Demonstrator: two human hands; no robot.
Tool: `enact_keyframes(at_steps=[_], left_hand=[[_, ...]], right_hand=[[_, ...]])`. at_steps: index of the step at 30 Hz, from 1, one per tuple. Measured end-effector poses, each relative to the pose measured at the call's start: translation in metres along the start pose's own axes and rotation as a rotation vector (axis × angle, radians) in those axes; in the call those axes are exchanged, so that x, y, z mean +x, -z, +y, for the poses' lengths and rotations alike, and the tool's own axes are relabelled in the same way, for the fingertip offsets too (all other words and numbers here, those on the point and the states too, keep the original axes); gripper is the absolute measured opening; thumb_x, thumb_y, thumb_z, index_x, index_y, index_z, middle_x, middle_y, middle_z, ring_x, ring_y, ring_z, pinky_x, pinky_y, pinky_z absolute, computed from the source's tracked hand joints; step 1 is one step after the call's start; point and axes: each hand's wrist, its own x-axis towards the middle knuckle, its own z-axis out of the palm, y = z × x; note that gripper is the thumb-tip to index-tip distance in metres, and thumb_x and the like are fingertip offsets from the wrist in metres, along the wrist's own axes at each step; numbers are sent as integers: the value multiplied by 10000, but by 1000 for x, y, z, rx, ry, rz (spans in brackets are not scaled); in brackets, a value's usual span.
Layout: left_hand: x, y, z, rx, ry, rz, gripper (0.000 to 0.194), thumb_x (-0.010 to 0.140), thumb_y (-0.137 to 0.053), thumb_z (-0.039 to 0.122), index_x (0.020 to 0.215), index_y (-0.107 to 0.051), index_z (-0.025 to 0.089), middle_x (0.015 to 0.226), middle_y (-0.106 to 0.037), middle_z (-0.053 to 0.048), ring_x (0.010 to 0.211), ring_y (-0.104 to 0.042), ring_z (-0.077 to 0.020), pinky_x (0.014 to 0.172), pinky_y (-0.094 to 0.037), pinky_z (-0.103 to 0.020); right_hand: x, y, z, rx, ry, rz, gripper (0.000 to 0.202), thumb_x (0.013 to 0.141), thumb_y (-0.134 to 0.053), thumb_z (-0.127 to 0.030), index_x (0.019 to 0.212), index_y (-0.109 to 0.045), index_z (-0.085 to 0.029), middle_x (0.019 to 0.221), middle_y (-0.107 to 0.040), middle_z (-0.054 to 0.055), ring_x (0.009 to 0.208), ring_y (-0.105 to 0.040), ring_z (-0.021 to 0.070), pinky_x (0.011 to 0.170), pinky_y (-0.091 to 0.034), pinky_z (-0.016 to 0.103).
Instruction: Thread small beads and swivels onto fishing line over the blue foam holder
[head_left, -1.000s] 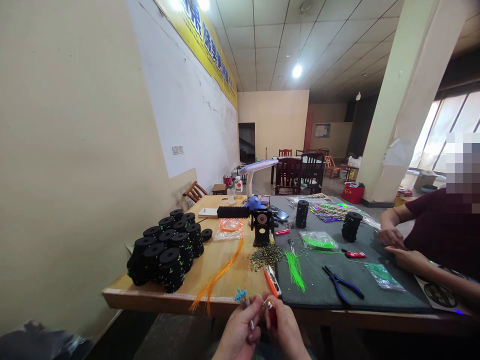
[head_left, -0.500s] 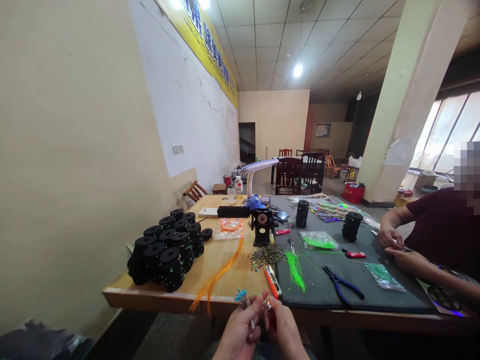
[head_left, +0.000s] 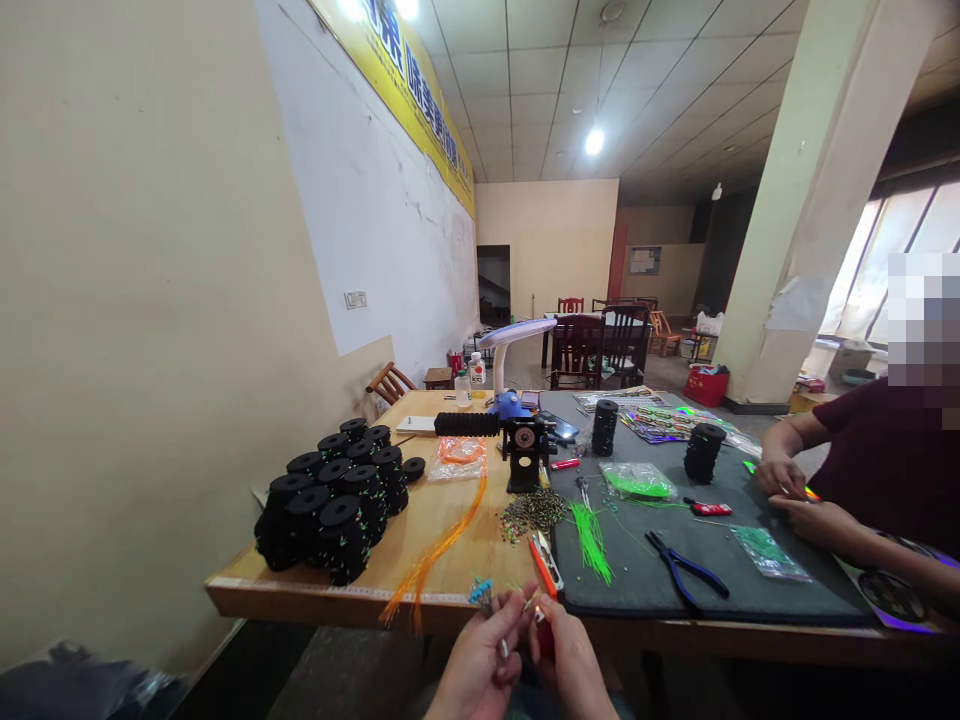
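My left hand (head_left: 486, 650) is closed around a bundle of thin stems with blue tips (head_left: 481, 591), which stick out past the fingers at the upper left. A short white piece shows between its lower fingers. My right hand (head_left: 564, 648) is closed on what looks like a red lighter (head_left: 541, 622), mostly hidden by the fingers, with a small bright glow at its top. The fingertips of both hands nearly meet around a fine yellowish-green strand. Just beyond them lie orange-handled thread snips (head_left: 545, 564) at the mat's edge.
Black spools (head_left: 341, 510) crowd the table's left side. Orange strands (head_left: 442, 540) trail over the front edge. A black winding device (head_left: 521, 450) stands mid-table, beads (head_left: 534, 513) before it. Green strands (head_left: 591, 540) and blue pliers (head_left: 686, 575) lie on the mat. Another person sits at right.
My hands stay almost in place, still pinched together. The other person's hands have shifted slightly, and a shiny rainbow-coloured piece now shows beside them.
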Motion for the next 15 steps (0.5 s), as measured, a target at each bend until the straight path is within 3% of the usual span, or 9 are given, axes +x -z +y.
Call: enact_keyframes(at_steps=[4, 8, 12, 15], left_hand=[[-2, 0, 3, 13, 34, 3, 113, 855, -614, 43, 755, -618, 94, 1055, -725, -166, 787, -724, -161, 277, -243, -103], [-1, 3, 5, -19, 96, -22, 111, 871, -603, 67, 762, -615, 87, 1075, -719, -168, 830, -721, -175, 283, -257, -106], [1, 9, 6, -83, 209, -67, 147, 890, -585, 96, 750, -625, 76, 1057, -723, -167, 838, -717, -182, 283, -247, -104], [3, 13, 4, -113, 264, -100, 150, 893, -581, 100, 759, -642, 71, 1058, -723, -165, 864, -711, -189, 287, -248, -106]], right_hand=[[-3, 2, -10, 99, -177, 14, 680, 762, -351, -809, 447, -450, -215, 408, -347, -46, 389, -286, 93, 389, -235, 233], [0, 19, -16, 34, -201, 138, 731, 673, -359, -885, 437, -485, -205, 411, -395, -29, 403, -334, 106, 426, -281, 248], [10, 64, -10, -303, 17, 281, 694, 853, -236, -736, 640, -608, -191, 503, -530, 7, 499, -502, 165, 515, -381, 264], [27, 104, 0, -794, 131, 373, 489, 964, -222, -498, 888, -611, -211, 683, -663, 31, 605, -614, 195, 558, -419, 266]])
